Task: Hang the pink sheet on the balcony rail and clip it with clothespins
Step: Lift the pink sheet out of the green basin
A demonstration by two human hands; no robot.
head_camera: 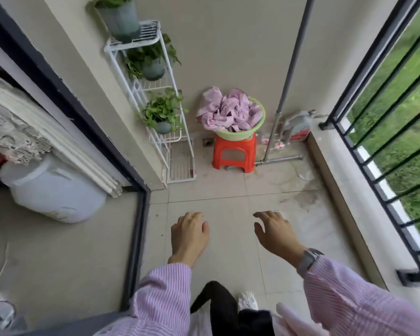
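Pink sheet [229,112] heaped in green basin [257,128], well ahead of left hand [189,235] and right hand [275,235], both hands empty, fingers relaxed

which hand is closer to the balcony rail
Right. The right hand hangs over the floor tiles on the side of the rail; the left hand is farther off, toward the doorway. Neither touches it.
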